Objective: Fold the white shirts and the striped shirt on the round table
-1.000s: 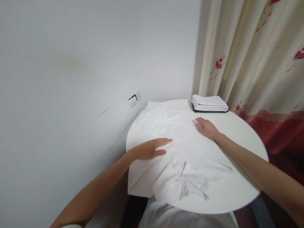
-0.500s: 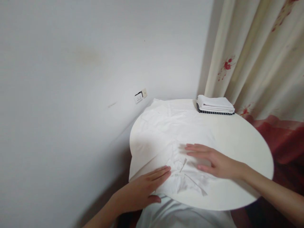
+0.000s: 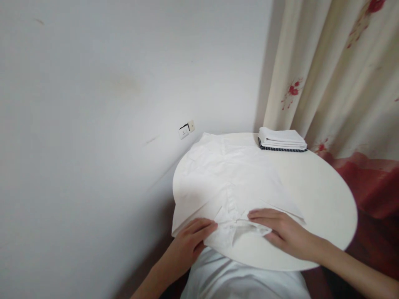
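Observation:
A white shirt (image 3: 246, 174) lies spread over a round white table (image 3: 327, 199), its collar end (image 3: 226, 234) towards me. Holding the right side of the collar between thumb and fingers, my right hand (image 3: 280, 230) lifts that edge a little. At the left side of the collar, my left hand (image 3: 195, 236) has its fingers pressed together over the cloth, with the thumb below the edge. The cloth between my hands is creased. What the left thumb touches is partly hidden.
A stack of folded white cloth (image 3: 282, 139) with a dark patterned piece underneath sits at the table's back right. A wall with a socket (image 3: 184, 132) borders the left side. A flowered curtain (image 3: 311, 83) hangs behind on the right.
My right hand has come down and closed on the collar's right side, where it hovered open before. The shirt's right side now lies spread further out. The left hand shifted slightly.

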The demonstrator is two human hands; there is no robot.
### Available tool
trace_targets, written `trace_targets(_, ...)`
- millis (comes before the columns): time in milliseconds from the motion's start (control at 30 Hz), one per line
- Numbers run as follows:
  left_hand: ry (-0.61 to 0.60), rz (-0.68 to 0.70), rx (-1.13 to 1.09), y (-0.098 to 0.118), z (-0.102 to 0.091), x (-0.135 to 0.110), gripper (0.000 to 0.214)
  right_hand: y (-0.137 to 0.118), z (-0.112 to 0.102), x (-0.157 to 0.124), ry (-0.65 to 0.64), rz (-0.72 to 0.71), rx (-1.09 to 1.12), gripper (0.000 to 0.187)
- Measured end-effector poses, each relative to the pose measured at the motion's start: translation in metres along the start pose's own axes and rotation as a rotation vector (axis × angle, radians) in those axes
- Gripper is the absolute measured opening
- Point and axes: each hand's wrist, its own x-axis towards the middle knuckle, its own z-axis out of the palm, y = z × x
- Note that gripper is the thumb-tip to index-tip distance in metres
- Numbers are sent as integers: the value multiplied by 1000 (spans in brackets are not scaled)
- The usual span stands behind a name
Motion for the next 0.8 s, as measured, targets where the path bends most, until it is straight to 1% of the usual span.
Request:
trace_targets(67, 55, -56, -18, 2, 3, 3, 36, -2, 3, 1, 62, 83, 40, 31)
trace_targets(133, 106, -148, -38, 5, 4, 9, 22, 0, 7, 4, 115, 199, 65, 33)
trace_targets(233, 148, -295, -32, 9, 2, 20, 22, 8, 12, 11, 180, 374, 48, 36)
trace_targets(300, 137, -353, 8, 10, 0, 29, 23, 14, 15, 18, 209, 434, 21, 33)
trace_targets(400, 94, -403, 105, 7, -2, 39, 21, 19, 16, 26, 231, 471, -30, 29)
trace_targets(500, 55, -452, 201, 2, -2, 46, 22, 19, 18, 31, 265, 513, -63, 21)
trace_targets(600, 23, -497, 281, 1, -3, 50, 28, 17, 21, 30, 314, 534, -142, 33)
trace_targets(700, 2, -547, 365, 3, -3, 52, 35, 14, 24, 26, 354, 531, -309, 43)
trace_targets(800, -16, -570, 411, 7, -4, 53, 32, 8, 23, 17, 378, 473, -434, 50)
